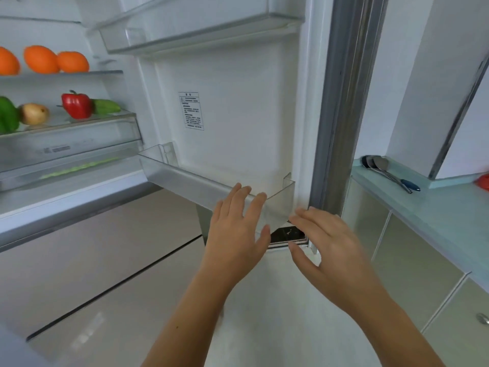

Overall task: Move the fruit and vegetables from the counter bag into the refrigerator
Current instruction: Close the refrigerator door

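Both hands, left hand point(235, 231) and right hand point(328, 242), spread flat near the door bin point(185, 178) edge.

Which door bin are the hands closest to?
The lower door bin: its near corner shows between the left hand and right hand; the upper door bin is far above.

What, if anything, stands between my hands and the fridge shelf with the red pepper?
Nothing visible. The door stands open; the left hand and right hand hover empty by the clear door bin, and the shelf holding the red pepper lies unblocked up to their left.
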A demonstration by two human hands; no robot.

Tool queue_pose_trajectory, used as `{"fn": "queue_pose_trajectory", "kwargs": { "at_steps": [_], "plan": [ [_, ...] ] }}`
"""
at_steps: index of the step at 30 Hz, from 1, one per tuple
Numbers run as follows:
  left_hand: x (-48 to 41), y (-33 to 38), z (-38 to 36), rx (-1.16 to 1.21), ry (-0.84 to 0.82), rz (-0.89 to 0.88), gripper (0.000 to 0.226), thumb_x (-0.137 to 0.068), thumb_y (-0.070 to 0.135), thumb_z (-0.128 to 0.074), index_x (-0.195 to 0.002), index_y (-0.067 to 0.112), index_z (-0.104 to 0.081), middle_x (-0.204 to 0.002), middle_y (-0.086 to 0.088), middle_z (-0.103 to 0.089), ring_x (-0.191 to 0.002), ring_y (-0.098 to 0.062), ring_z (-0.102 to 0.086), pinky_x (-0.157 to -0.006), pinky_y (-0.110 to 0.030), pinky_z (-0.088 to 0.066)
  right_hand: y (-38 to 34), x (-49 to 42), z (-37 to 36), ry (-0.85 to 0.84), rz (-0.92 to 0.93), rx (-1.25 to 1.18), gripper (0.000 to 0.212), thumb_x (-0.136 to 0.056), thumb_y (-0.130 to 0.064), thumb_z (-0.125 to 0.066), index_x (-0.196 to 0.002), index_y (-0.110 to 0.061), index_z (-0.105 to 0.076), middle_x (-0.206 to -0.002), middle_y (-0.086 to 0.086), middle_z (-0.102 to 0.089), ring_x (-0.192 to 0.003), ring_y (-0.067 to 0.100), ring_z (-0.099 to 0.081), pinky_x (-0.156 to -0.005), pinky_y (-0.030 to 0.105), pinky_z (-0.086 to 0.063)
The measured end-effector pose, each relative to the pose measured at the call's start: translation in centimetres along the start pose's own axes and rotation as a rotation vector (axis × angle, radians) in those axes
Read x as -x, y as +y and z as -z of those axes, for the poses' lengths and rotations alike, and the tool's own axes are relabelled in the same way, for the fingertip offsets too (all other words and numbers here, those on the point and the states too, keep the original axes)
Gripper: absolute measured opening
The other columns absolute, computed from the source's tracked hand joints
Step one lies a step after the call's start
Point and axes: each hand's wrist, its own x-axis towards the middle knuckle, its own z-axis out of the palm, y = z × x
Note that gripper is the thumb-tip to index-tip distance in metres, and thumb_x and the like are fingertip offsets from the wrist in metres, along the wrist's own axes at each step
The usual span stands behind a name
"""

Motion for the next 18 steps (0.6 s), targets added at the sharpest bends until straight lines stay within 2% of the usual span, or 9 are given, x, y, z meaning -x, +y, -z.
{"fn": "queue_pose_trajectory", "kwargs": {
  "at_steps": [5, 12, 18],
  "plan": [
    [3.3, -1.3, 3.5, -0.066, 0.003, 0.079, 0.053, -0.076, 0.029, -0.066, -0.120, 0.005, -0.052, -0.129, -0.019, -0.053, -0.122, -0.036, -0.046, -0.095, -0.055, -0.041, -4.4, 1.1, 0.9, -0.030, 0.092, -0.013, 0.045, -0.083, -0.041, -0.041, -0.112, -0.014, -0.063, -0.113, 0.003, -0.066, -0.106, 0.022, -0.059, -0.092, 0.048, -0.045],
    [7.5, -3.1, 7.9, -0.229, 0.006, 0.171, 0.058, -0.077, 0.036, -0.042, -0.124, 0.003, -0.051, -0.128, -0.016, -0.056, -0.118, -0.032, -0.052, -0.093, -0.054, -0.039, -9.9, 1.2, 0.6, -0.028, 0.268, -0.128, 0.039, -0.083, -0.034, -0.045, -0.111, -0.013, -0.062, -0.114, 0.004, -0.065, -0.107, 0.021, -0.058, -0.095, 0.045, -0.041],
    [10.1, -5.8, 11.2, -0.276, -0.041, 0.280, 0.061, -0.076, 0.018, -0.068, -0.129, -0.001, -0.046, -0.134, -0.020, -0.049, -0.123, -0.037, -0.046, -0.096, -0.059, -0.035, -14.2, 0.8, -0.2, -0.033, 0.408, -0.209, 0.038, -0.081, -0.031, -0.046, -0.105, -0.009, -0.065, -0.109, 0.008, -0.066, -0.101, 0.026, -0.061, -0.087, 0.049, -0.049]
  ]
}}
